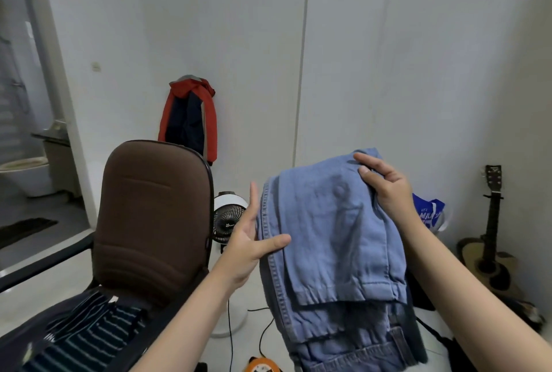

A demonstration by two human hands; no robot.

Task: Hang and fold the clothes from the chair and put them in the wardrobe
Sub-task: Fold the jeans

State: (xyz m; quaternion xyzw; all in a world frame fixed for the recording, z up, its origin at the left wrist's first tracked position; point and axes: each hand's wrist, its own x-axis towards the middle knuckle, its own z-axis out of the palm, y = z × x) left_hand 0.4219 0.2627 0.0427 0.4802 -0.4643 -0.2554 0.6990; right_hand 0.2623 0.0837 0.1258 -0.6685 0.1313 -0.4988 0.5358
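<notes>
Jeans (328,240), light blue denim folded over on themselves into a thick bundle, are held up in the air to the right of the chair, in front of the pale wall (418,57). The cloth is washed-out and soft, creased across the top layer, with a double-stitched seam running down the left edge and a hemmed cuff lying across the lower part; darker layers of the same denim hang below it.

Next in size, the brown padded office chair (152,219) stands at the left with its back facing us, and a dark striped garment (89,332) lies heaped on its seat. Behind the chair a red and navy jacket (188,117) hangs against the wall.

At the far right an acoustic guitar (490,240) leans upright in the corner, and a blue printed bag (428,211) peeks out just behind the right wrist. A small white fan (228,216) stands on the floor between the chair and the jeans.

The person's right hand (385,186) is clamped on the top right corner of the bundle, thumb on top. The left hand (251,246) is mostly spread, fingers pointing up along the seam, thumb pressing onto the denim's left edge. The two hands are well apart, one at each side of the bundle.
</notes>
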